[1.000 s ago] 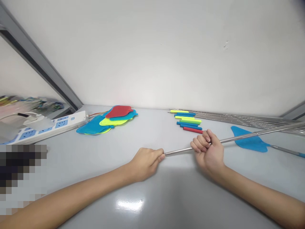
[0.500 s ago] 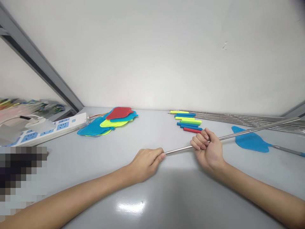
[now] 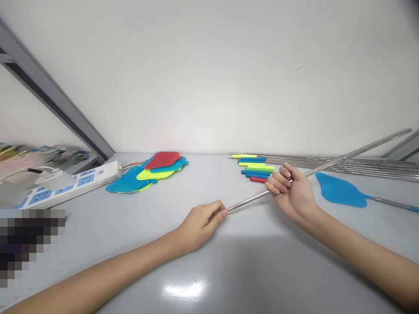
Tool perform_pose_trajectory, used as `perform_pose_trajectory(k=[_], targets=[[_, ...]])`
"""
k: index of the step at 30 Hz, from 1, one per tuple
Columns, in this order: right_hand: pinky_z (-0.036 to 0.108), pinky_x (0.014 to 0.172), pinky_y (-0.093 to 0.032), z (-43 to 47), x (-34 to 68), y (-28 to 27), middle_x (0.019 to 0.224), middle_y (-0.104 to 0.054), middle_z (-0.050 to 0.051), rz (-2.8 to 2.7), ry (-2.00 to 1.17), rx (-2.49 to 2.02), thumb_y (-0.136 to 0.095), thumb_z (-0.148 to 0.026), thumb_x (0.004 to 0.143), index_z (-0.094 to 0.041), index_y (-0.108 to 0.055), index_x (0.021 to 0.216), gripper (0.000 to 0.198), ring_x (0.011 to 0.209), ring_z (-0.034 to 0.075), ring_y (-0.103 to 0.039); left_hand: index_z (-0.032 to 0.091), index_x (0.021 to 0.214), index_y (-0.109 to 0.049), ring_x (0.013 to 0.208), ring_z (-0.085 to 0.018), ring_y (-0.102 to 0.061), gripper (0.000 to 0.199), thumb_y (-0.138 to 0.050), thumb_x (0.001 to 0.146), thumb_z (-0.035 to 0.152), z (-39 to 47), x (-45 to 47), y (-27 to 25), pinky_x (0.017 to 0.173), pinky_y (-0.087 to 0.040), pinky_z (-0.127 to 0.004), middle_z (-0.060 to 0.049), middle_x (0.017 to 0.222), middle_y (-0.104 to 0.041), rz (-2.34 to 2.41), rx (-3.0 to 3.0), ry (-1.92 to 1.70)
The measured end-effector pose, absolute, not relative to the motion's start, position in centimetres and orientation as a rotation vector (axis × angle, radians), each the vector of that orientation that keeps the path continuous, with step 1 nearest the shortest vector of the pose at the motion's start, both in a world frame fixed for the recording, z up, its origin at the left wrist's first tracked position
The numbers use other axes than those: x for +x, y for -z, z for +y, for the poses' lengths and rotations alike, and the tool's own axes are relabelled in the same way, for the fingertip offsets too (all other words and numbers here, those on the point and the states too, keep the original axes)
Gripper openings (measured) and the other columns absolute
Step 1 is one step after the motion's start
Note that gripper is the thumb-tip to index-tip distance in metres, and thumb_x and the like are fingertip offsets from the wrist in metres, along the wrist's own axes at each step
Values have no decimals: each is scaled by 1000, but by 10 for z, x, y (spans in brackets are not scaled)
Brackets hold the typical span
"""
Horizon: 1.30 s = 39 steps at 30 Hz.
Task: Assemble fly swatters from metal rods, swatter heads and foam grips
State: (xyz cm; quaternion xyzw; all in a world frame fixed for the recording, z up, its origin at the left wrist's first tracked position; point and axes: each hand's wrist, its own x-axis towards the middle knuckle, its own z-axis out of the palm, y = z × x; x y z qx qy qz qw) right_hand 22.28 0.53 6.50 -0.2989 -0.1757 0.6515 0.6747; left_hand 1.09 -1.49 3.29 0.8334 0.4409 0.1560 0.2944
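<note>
A thin metal rod (image 3: 353, 153) slants up to the right above the table, held in both hands. My left hand (image 3: 204, 224) pinches its lower end between thumb and fingers, hiding the tip. Further along, my right hand (image 3: 291, 192) wraps its curled fingers round the rod, palm turned up. Beyond the right hand lie several short coloured tubes (image 3: 260, 168) in blue, yellow, green and red. To the right of that hand, a blue fly swatter (image 3: 342, 190) with a metal handle rests on the table.
Blue, yellow and red swatter heads (image 3: 163, 160) lie in a pile at the back left. Beside them is a white power strip (image 3: 108, 172) with a plug in it. Several metal rods (image 3: 373, 168) lie along the wall at the back right. A grey metal post (image 3: 55, 89) slants at the left.
The rod's far end has risen, so the rod tilts more steeply. My right hand has shifted slightly right and still grips it. The left hand stays at the lower end.
</note>
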Motion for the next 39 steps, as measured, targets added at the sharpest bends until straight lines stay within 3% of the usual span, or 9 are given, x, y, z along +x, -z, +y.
perform_pose_trajectory(k=[39], targets=[[19,34,-15,-7,210,-47,43,-10,-8,-435,-1322,-709,-41,-32,81,-18,-29,55,32,36,6,-11,19,63,-31,49,-9,-36,30,-19,88,30,-14,8,-26,50,-28,-20,5,55,-37,1095,2400,-305]])
